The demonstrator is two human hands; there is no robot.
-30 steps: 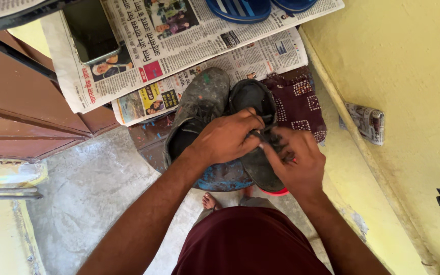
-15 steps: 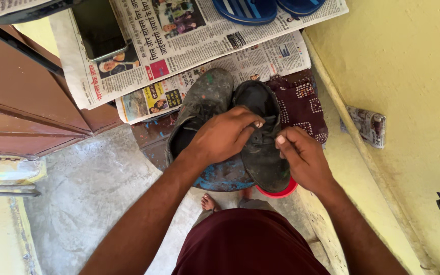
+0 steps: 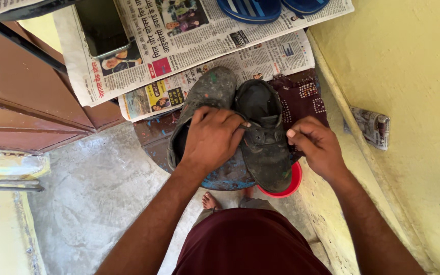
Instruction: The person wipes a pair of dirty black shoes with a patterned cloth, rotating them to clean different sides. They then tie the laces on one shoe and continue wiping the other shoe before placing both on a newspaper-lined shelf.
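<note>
Left hand (image 3: pixel 211 138): fingers clenched over collar of both shoes, pinching lace end at tongue of right-side shoe (image 3: pixel 265 137).
Right hand (image 3: pixel 317 145): fingers pinched on lace at shoe's outer side; moved outward from eyelets since half second ago, lace now drawn taut across tongue. Judgement: lace being tightened or pulled through.
Left-side shoe (image 3: pixel 205 97): touching the other, under left palm.
Both rest on round blue-stained counter (image 3: pixel 220 179).
Beyond fingertips: maroon cloth (image 3: pixel 304 97), newspapers (image 3: pixel 189 46), phone (image 3: pixel 102 25), blue sandals (image 3: pixel 253 7).
Right of fingers: yellow wall (image 3: pixel 403 76), close; little room.
Left: brown door (image 3: pixel 21 97), open floor (image 3: pixel 92 193).

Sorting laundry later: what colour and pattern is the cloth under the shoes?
The cloth is dark maroon with small white dotted squares, in the head view.
</note>
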